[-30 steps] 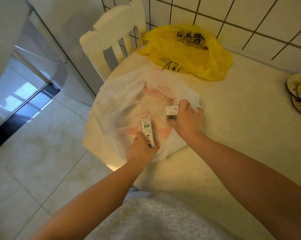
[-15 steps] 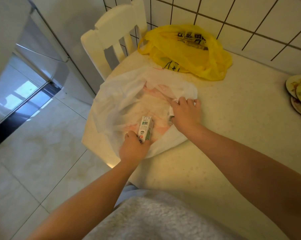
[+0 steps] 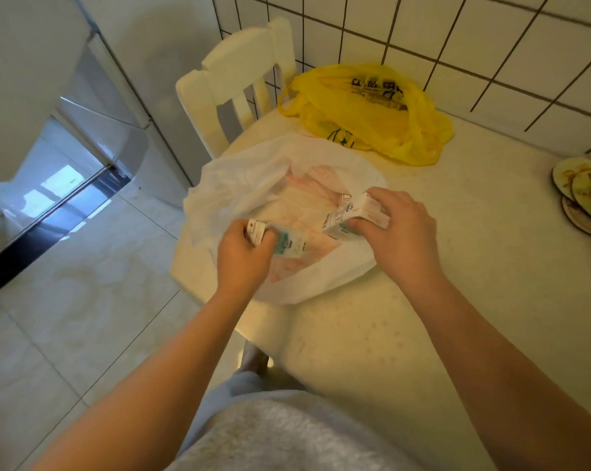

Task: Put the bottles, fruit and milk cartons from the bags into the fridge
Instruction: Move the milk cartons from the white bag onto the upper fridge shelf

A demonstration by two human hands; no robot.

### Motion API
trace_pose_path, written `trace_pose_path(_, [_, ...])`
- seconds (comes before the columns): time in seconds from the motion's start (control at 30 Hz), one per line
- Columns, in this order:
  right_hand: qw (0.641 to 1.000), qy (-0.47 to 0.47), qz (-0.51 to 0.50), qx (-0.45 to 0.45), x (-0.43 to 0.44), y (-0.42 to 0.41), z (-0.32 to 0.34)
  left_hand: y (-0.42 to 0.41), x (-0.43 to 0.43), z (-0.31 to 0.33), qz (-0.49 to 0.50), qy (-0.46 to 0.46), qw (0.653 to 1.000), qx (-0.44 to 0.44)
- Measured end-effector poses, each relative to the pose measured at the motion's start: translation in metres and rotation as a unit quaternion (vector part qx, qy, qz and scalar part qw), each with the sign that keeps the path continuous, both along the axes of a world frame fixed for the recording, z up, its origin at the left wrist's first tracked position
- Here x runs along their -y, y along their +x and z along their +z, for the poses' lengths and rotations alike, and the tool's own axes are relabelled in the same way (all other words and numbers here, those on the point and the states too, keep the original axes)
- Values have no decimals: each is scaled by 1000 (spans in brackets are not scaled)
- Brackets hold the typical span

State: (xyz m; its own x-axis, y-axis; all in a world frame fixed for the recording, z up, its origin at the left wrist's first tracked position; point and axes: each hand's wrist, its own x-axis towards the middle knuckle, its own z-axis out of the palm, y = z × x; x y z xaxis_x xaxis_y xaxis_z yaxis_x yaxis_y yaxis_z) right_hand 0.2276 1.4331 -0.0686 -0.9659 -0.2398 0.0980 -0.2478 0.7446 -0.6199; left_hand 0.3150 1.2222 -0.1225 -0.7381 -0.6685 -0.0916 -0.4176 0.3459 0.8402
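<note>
Each hand has a small milk carton in its grip over the open white bag [image 3: 253, 178], which lies on the near-left corner of the table [image 3: 423, 334]. The left hand [image 3: 243, 256] curls its fingers round the left carton [image 3: 287, 241]; that one is blurred, but its long axis seems to run roughly level, pointing rightward toward the bag's middle. The right hand [image 3: 399, 232] closes thumb and fingers on the right carton [image 3: 351, 215], tipped so its long axis runs from lower left to upper right, the free end pointing toward the other hand. Both cartons are just above the bag's mouth, near each other but apart. The fridge [image 3: 93, 137] stands off to the left across the floor, so the left hand is nearer it, and the carry will likely need a turn leftward. A yellow bag [image 3: 372, 113] sits farther back against the tiled wall.
</note>
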Motion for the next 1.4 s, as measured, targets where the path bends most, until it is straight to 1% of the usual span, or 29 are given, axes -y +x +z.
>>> trace_pose_path(0.03, [996, -82, 1, 42, 1, 4, 5, 4, 2, 7, 15, 27, 999, -23])
trace_pose_path(0.07, [987, -144, -5, 68, 4, 9, 11, 8, 6, 13, 29, 59, 997, -43])
trace_pose_path(0.13, [973, -213, -18, 91, 12, 17, 20, 18, 16, 25, 52, 130, 987, -77])
trace_pose_path(0.2, [954, -275, -21, 115, 25, 25, 24, 32, 29, 35, 64, 182, 976, -103])
trace_pose_path(0.27, [936, -320, -25, 143, 40, 32, 25, 48, 45, 40, 79, 220, 965, -121])
trace_pose_path(0.43, [877, -401, -39, 260, 94, 60, 28, 98, 94, 36, 149, 295, 936, -121])
trace_pose_path(0.57, [836, -423, -36, 347, 159, 97, 20, 146, 147, 30, 214, 377, 889, -144])
trace_pose_path(0.6, [826, -426, -35, 367, 177, 108, 17, 159, 160, 30, 225, 398, 877, -144])
trace_pose_path(0.7, [812, -412, -29, 413, 238, 148, 7, 205, 206, 29, 246, 465, 840, -131])
trace_pose_path(0.8, [797, -396, -22, 456, 303, 191, 0, 252, 259, 26, 245, 523, 807, -121])
trace_pose_path(0.87, [791, -391, -13, 471, 344, 220, -4, 283, 292, 26, 236, 552, 791, -115])
trace_pose_path(1.03, [780, -370, 32, 503, 445, 282, -7, 360, 370, 25, 250, 545, 792, -114])
trace_pose_path(1.13, [791, -321, 59, 517, 495, 311, -4, 398, 407, 26, 262, 545, 787, -119])
trace_pose_path(1.23, [802, -278, 92, 521, 538, 329, -4, 424, 439, 27, 255, 538, 794, -125])
trace_pose_path(1.4, [805, -203, 165, 533, 612, 347, -9, 447, 487, 21, 272, 503, 804, -164])
